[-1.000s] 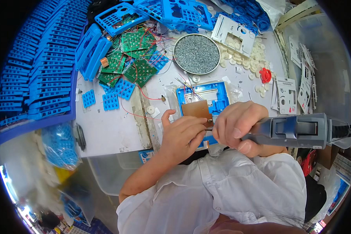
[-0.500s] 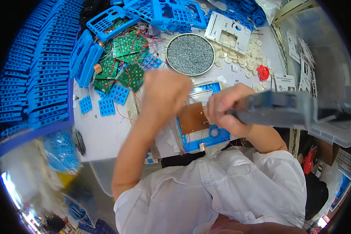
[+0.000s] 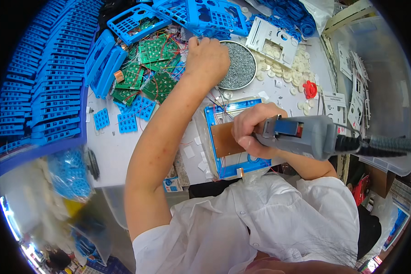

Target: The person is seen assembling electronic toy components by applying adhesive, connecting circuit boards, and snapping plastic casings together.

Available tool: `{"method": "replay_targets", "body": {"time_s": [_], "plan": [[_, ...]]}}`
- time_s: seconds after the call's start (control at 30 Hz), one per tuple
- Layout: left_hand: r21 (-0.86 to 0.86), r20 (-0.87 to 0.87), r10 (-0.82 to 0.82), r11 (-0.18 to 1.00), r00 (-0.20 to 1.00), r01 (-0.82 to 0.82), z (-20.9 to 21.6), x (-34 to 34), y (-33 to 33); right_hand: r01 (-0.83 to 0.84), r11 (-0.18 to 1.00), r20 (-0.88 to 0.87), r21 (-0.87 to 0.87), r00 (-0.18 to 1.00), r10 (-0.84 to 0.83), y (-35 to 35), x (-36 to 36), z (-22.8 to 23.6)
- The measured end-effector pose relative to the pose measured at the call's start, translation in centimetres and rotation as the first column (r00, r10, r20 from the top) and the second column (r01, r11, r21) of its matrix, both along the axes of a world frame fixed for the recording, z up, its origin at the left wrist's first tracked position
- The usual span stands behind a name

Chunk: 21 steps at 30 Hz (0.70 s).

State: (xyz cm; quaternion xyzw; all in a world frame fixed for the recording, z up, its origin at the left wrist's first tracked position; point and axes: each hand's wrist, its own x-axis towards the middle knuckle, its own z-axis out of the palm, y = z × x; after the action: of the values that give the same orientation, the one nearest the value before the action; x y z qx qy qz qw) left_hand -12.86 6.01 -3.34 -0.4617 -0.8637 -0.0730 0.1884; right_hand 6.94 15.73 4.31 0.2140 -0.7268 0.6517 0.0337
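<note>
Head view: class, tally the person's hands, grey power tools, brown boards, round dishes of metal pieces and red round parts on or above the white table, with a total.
Hands: 2 (left hand, right hand)
Grey power tool: 1
Brown board: 1
Round dish: 1
Red round part: 1
Total: 6

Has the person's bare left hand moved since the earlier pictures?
Yes: the bare left hand has moved up the picture, from the brown rectangular board to the left side of the round, pale-rimmed dish of silvery metal pieces.
</note>
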Motion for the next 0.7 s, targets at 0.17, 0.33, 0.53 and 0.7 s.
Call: {"method": "replay_targets", "body": {"time_s": [0.17, 0.33, 0.53, 0.7], "plan": [[0.055, 0.206, -0.050, 0.998, 0.977, 0.040, 1.7, -0.5, -0.3, -0.018, 0.993, 0.046, -0.115, 0.999, 0.024, 0.1, -0.2, 0.7], [0.408, 0.641, -0.285, 0.913, 0.713, -0.002, 4.5, 1.6, -4.0, -0.128, 0.794, -0.113, -0.595, 0.991, 0.075, -0.3, -0.4, 3.1], [0.445, 0.560, -0.357, 0.891, 0.748, 0.093, 5.2, 13.6, -11.5, -0.031, 0.809, -0.017, -0.588, 1.000, 0.026, -1.5, 1.2, 5.0], [0.530, 0.566, -0.337, 0.848, 0.752, -0.019, 4.0, 18.3, -13.5, -0.093, 0.810, 0.009, -0.579, 0.993, 0.120, -2.9, 1.3, 4.4]]}}
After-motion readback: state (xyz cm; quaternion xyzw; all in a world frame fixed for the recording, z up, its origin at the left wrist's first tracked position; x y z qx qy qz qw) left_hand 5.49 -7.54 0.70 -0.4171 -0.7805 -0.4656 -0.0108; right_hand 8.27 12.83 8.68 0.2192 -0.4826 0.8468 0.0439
